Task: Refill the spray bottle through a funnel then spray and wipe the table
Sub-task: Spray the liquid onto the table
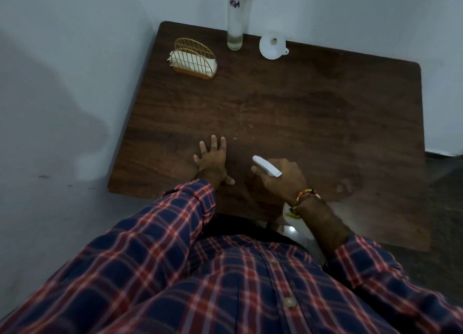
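Observation:
My right hand [281, 180] is closed around a spray bottle with a white spray head [266, 166] that points toward the table's middle; its body [292, 221] is mostly hidden under my wrist. My left hand [213, 160] lies flat on the dark wooden table [313, 103] with the fingers spread, holding nothing. A white funnel [273, 45] lies at the far edge. Left of it stands a tall clear water bottle [235, 20] with a purple cap and a little liquid at the bottom. A gold wire holder with white napkins [193, 59] sits at the far left.
The table stands in a corner, with pale walls along its far and left edges. Small droplets or specks dot the wood near the middle. A faint wet patch shows at the near right.

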Demonstrator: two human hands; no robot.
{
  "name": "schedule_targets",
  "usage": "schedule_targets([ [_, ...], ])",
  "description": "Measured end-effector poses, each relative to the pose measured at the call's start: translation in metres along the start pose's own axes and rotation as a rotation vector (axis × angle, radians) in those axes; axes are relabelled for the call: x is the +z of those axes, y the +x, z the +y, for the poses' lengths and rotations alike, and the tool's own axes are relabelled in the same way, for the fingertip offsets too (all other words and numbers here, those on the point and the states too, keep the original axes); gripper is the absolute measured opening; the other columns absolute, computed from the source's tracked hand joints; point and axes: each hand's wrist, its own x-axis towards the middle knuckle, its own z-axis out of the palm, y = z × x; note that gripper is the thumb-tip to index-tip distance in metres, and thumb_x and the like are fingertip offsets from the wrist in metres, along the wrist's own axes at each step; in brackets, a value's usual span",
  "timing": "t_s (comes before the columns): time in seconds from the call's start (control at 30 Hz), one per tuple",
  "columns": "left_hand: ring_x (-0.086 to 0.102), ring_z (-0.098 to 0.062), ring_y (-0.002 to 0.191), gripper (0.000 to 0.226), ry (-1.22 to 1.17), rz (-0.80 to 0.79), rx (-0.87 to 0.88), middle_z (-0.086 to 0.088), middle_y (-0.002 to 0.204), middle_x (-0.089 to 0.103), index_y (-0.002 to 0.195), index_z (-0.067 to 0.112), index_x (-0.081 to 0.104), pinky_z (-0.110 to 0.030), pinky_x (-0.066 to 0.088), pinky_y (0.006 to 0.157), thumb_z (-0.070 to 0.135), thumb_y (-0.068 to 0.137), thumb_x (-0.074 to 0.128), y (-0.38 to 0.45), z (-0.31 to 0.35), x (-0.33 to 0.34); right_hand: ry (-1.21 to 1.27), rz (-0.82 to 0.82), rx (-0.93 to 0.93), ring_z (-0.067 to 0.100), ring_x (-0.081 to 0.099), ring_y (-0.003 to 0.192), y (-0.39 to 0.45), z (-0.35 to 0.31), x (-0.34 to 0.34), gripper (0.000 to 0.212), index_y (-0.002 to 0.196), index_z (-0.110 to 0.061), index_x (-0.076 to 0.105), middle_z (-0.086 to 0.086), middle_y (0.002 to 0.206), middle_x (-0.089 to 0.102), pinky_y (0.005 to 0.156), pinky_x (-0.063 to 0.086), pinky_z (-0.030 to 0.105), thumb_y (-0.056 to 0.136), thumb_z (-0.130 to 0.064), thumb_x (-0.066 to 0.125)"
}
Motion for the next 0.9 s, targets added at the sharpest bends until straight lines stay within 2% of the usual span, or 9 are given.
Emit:
schedule_targets([
  [0.13,-0.013,-0.040,0.150,0.138,0.013,0.038,-0.016,-0.006,0.164,-0.020,0.156,0.022,-0.015,-0.062,0.009,0.119,0.031,0.067,0.090,-0.005,0.004,0.006,-0.071,-0.033,0.059,0.027,0.067,0.078,-0.013,0.022,-0.006,0.042,0.066,-0.022,0.060,0.001,0.074,0.066,0.073,0.055,0.041,0.084,-0.060,0.060],
  [0.23,-0.011,-0.040,0.150,0.132,-0.014,0.067,-0.015,-0.011,0.164,-0.019,0.156,0.015,-0.014,-0.059,0.010,0.120,0.026,0.073,0.087,-0.009,0.013,0.012,-0.101,-0.014,0.098,0.027,0.066,0.087,-0.019,0.043,-0.017,0.044,0.080,-0.021,0.067,0.002,0.083,0.067,0.079,0.055,0.042,0.085,-0.063,0.056],
  [0.3,-0.012,-0.039,0.151,0.130,-0.038,0.076,0.038,-0.012,0.164,-0.018,0.156,0.013,-0.013,-0.057,0.007,0.121,0.026,0.074,0.086,-0.009,0.022,0.019,-0.071,0.031,0.134,0.026,0.068,0.083,-0.020,0.052,-0.026,0.052,0.089,-0.021,0.072,0.002,0.082,0.070,0.076,0.057,0.041,0.079,-0.069,0.056],
  [0.37,-0.013,-0.037,0.151,0.131,-0.034,0.089,0.115,-0.011,0.164,-0.018,0.156,0.012,-0.013,-0.056,0.005,0.121,0.029,0.073,0.086,-0.009,0.033,0.027,0.004,0.115,0.176,0.026,0.069,0.077,-0.018,0.056,-0.034,0.058,0.085,-0.019,0.070,0.004,0.080,0.070,0.072,0.058,0.040,0.072,-0.073,0.057],
  [0.53,-0.014,-0.033,0.151,0.133,0.041,0.092,0.217,-0.011,0.165,-0.017,0.156,0.012,-0.013,-0.054,0.003,0.121,0.035,0.071,0.087,-0.008,0.074,0.033,0.051,0.219,0.145,0.027,0.067,0.081,-0.002,0.053,-0.065,0.040,0.078,-0.019,0.068,0.005,0.081,0.072,0.073,0.054,0.035,0.083,-0.058,0.062],
  [0.63,-0.012,-0.035,0.151,0.131,0.080,0.079,0.231,-0.013,0.165,-0.016,0.156,0.010,-0.011,-0.054,0.005,0.122,0.035,0.072,0.086,-0.008,0.085,0.034,0.097,0.308,0.144,0.026,0.069,0.075,0.007,0.051,-0.078,0.040,0.067,-0.020,0.063,0.003,0.072,0.069,0.069,0.055,0.035,0.082,-0.056,0.063],
  [0.8,-0.006,-0.038,0.151,0.135,0.116,0.074,0.206,-0.016,0.165,-0.012,0.156,0.007,-0.009,-0.057,0.012,0.121,0.034,0.069,0.089,-0.009,0.083,0.044,0.150,0.323,0.144,0.025,0.068,0.075,0.025,0.045,-0.098,0.043,0.084,-0.017,0.071,0.000,0.078,0.070,0.071,0.057,0.037,0.081,-0.060,0.062],
  [0.9,-0.005,-0.040,0.151,0.136,0.165,0.022,0.150,-0.017,0.164,-0.012,0.156,0.004,-0.009,-0.059,0.016,0.119,0.031,0.067,0.091,-0.008,0.098,0.037,0.258,0.444,0.243,0.025,0.068,0.089,0.030,0.055,-0.114,0.051,0.103,-0.015,0.071,0.006,0.098,0.071,0.082,0.057,0.040,0.078,-0.060,0.068],
])
